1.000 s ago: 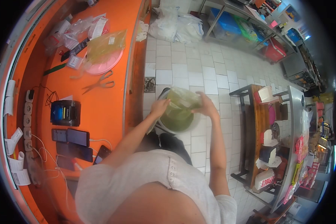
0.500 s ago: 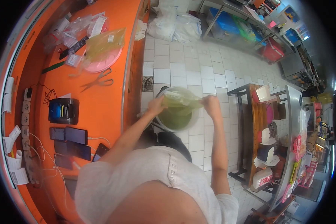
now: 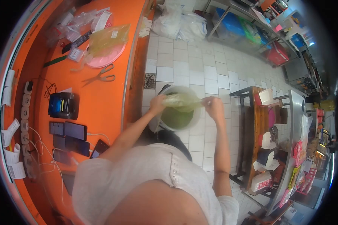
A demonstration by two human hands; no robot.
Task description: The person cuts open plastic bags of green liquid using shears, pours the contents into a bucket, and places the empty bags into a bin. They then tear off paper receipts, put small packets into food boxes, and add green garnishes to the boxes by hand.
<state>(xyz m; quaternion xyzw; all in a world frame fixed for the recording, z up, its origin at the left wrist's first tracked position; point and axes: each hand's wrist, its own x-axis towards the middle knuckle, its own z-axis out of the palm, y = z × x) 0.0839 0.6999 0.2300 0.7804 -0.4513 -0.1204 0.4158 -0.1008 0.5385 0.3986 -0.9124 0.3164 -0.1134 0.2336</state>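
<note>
A translucent plastic bag point(image 3: 186, 102), pale green in colour, is stretched between my two hands. Its left edge is gripped by my left hand point(image 3: 158, 104), with the fingers closed. My right hand point(image 3: 213, 106) pinches the other end, its fingers pressed together. Directly beneath is a round whitish bucket point(image 3: 193, 122) with green contents point(image 3: 175, 119) inside; the bag hides part of its opening. What the green stuff is cannot be made out.
On the left, an orange counter point(image 3: 101, 90) bears scissors point(image 3: 101, 76), a pink plate point(image 3: 110, 59), a card terminal point(image 3: 64, 106) and several phones point(image 3: 76, 131). A wooden table point(image 3: 254, 138) with boxes stands right. White bags point(image 3: 180, 24) lie on the tiled floor ahead.
The bag looks more gathered and drawn narrower toward my right hand. Both hands keep their hold on it. The view has shifted slightly.
</note>
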